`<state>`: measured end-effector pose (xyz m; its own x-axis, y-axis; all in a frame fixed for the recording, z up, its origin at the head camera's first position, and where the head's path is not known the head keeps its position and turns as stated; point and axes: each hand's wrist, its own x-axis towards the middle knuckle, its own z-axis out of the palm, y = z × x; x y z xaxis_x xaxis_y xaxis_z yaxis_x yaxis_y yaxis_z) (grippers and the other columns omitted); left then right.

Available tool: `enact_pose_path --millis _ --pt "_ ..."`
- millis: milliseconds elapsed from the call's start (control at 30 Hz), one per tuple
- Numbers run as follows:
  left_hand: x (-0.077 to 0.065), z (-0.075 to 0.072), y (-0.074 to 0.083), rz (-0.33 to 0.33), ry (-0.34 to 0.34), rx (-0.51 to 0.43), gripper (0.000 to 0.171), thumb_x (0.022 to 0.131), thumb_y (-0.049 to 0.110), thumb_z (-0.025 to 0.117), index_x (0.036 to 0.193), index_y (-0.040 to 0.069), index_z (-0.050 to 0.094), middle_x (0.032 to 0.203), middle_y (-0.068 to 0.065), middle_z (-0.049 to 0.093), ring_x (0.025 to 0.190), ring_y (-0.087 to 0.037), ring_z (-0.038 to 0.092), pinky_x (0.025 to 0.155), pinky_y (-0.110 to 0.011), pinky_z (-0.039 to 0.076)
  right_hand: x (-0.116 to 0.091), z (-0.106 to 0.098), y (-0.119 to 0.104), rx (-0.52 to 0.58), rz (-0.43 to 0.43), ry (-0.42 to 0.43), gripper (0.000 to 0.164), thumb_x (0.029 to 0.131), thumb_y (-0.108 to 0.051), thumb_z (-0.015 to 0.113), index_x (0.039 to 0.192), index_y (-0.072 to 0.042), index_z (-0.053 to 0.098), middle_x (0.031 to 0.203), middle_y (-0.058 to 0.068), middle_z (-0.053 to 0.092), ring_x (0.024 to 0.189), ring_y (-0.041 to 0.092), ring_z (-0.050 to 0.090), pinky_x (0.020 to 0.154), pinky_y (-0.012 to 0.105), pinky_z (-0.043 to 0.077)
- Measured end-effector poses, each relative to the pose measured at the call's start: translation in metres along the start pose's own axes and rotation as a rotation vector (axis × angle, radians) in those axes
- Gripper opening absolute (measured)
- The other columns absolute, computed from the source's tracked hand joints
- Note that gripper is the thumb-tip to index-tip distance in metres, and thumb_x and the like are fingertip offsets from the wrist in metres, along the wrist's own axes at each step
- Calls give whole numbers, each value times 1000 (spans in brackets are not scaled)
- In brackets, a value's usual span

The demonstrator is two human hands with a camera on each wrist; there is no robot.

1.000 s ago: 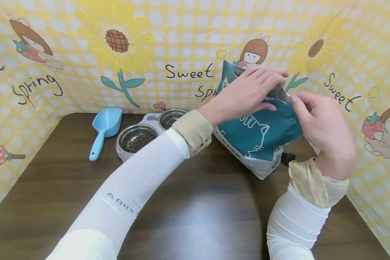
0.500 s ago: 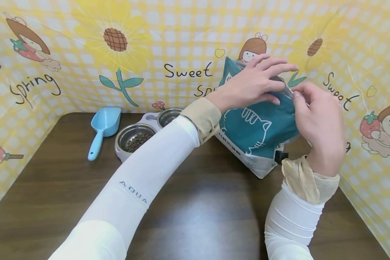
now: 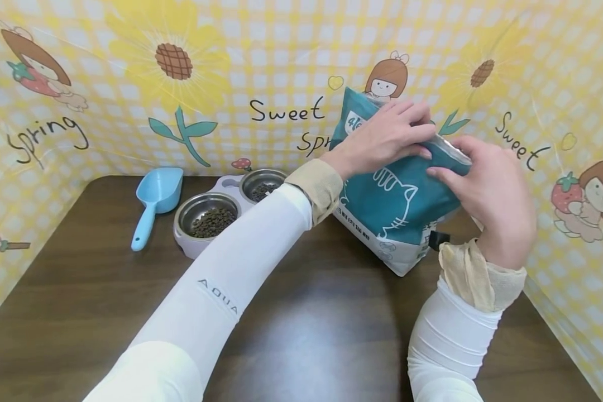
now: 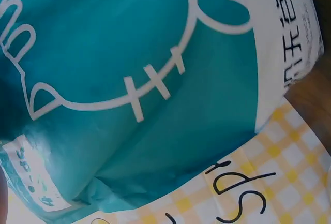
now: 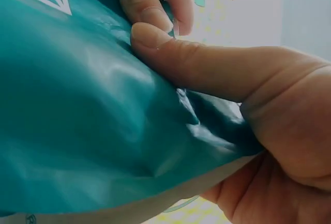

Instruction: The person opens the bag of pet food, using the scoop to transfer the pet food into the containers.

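A teal cat food bag (image 3: 367,204) with a white cat outline stands on the table, its top leaning up toward the back wall. My left hand (image 3: 384,137) reaches across its front and pinches the top edge near the middle, thumb in front and fingers over the rim. At the right end of that edge, my right hand (image 3: 502,192) grips the bag, its thumb (image 5: 181,61) pressed flat on the front face and the other fingers behind. In the right wrist view the left fingertips (image 5: 155,19) sit right beside that thumb. The bag's inside is hidden.
Left of the bag, a pale purple feeder (image 3: 193,245) carries two steel bowls with brown kibble. A light blue scoop (image 3: 159,192) lies at the table's back left. Beside the bag's lower right shows a black clip-like piece (image 3: 438,240). A patterned cloth (image 3: 281,56) lines the walls.
The bag's mouth, gaping a second ago, is now drawn together. My right thumb has moved left onto the bag's front, and my left fingers, spread half a second ago, have curled over the edge.
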<state>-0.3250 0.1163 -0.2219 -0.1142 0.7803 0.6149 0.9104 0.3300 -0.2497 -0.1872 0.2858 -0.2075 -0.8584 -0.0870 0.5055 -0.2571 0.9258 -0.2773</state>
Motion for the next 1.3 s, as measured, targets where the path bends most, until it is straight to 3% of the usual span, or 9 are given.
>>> enact_pose_path --millis 200,333,400,533,767,933,1033,1167,1300 --pt "-2 1 2 -92 -46 15 53 95 63 37 110 15 53 102 0 47 98 -16 42 91 -31 31 0 1 0 -22 -45 24 40 85 -25 78 113 1 69 97 28 72 76 38 63 62 47 45" --pt "0 -2 5 -188 -124 -10 57 92 66 39 123 19 43 107 6 50 103 -10 42 97 -26 30 0 2 0 -8 -30 20 38 86 -24 77 112 3 69 95 29 72 74 38 63 59 45 44" --pt "2 -5 6 -201 -163 -11 57 92 66 38 128 24 44 110 10 52 105 -8 41 99 -25 30 0 1 0 -5 -31 21 37 86 -23 77 111 3 69 95 29 72 75 38 63 60 45 44" --pt "3 -9 6 -172 -206 1 45 96 62 36 123 30 52 105 14 54 102 -8 41 96 -26 29 0 1 0 -8 -34 26 35 86 -22 77 110 3 69 93 29 72 73 38 64 59 45 44" --pt "2 -10 6 -117 -109 -61 33 98 51 45 101 21 59 82 9 49 88 -7 50 86 -24 34 3 1 -5 -43 51 15 40 92 -31 68 115 2 68 100 30 70 83 42 59 61 48 42" --pt "2 -11 4 -112 -66 -151 32 95 48 53 94 17 60 78 10 52 81 -6 53 80 -24 35 3 2 -6 -57 35 33 37 94 -28 67 116 2 69 101 29 71 81 42 59 58 46 40" --pt "1 -13 2 -118 -82 -216 32 93 50 56 96 19 65 82 11 61 81 -2 53 83 -25 35 3 2 -6 -50 16 32 34 94 -25 68 116 1 70 98 29 71 74 40 61 53 42 40" --pt "1 -19 0 -146 -146 -217 32 93 52 56 108 28 70 96 17 70 88 4 55 90 -25 34 3 1 -4 -42 -22 32 32 94 -24 68 114 0 71 84 26 71 63 34 58 47 38 37" --pt "4 -20 0 -101 -124 -281 25 95 40 60 110 25 73 102 14 73 90 4 58 90 -21 40 2 1 -1 -34 -78 69 26 95 -24 67 107 -2 72 66 18 61 55 27 48 46 36 31"
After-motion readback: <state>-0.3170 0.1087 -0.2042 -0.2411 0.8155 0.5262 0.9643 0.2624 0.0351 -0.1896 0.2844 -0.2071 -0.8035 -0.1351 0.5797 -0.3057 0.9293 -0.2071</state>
